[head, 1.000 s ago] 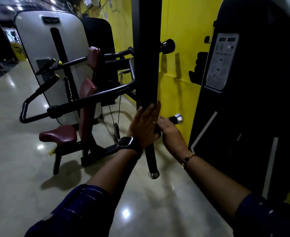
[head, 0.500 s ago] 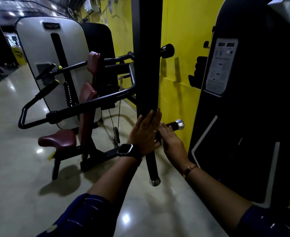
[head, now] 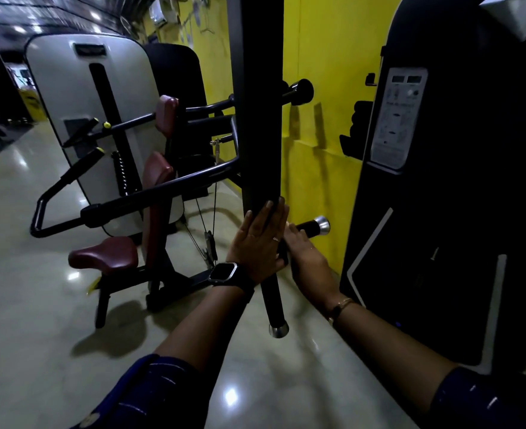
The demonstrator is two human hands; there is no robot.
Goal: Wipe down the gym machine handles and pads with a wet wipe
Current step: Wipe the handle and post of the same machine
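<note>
"Where was the handle (head: 308, 226)?"

"Jutting sideways off the black upright (head: 260, 119), its silver cap (head: 322, 225) just past the right hand (head: 306, 260), which was curled round it."

"And the other?"

"The left hand (head: 257, 246) lay flat, fingers straight, pressed on the upright just above that grip. A second handle (head: 272, 300) hung below. A black machine housing (head: 472, 227) crowded the right, and a maroon seat (head: 103, 257) stood well off to the left."

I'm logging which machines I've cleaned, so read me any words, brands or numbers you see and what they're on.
No text can be read.
Instruction panel on the black machine: print too blurred.
Dark nameplate on the white shield: too small.
Yellow floor sign far left: blurred.
</note>
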